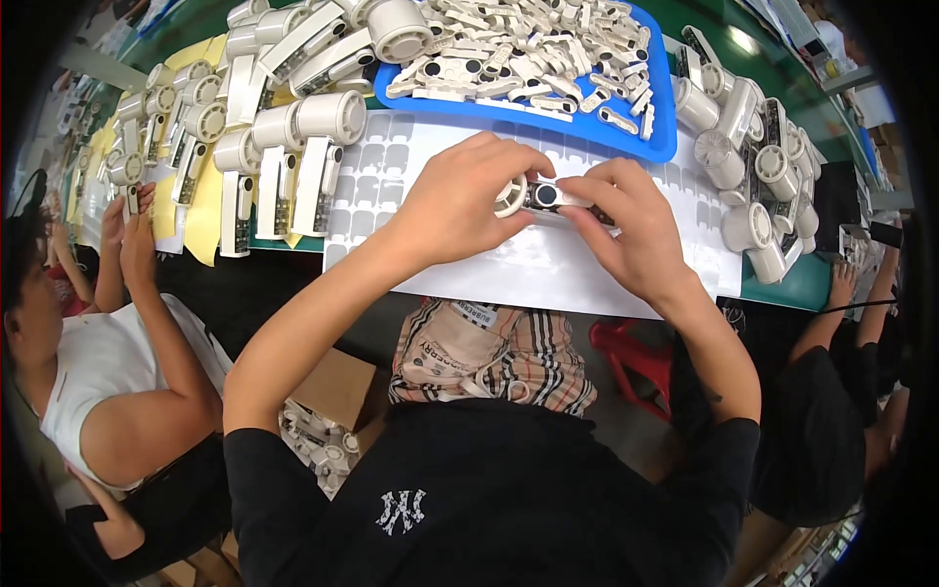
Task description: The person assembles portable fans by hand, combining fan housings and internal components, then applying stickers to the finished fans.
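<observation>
Both my hands are on one white device with a round slotted head [546, 196], held above a white sheet [489, 266]. My left hand [471, 201] is closed around its round head at the left end. On the other end, my right hand [628, 220] grips the handle, fingers and thumb pressed against it. Between the hands show a dark inner section and a white-rimmed black oval. My fingers cover most of the device.
A blue tray [646, 145] full of small white plastic parts [528, 59] lies beyond my hands. Similar white devices stand in rows at left [313, 161] and lie piled at right [773, 166]. The sheet carries grey rounded patches. Co-workers [127, 372] sit close on both sides.
</observation>
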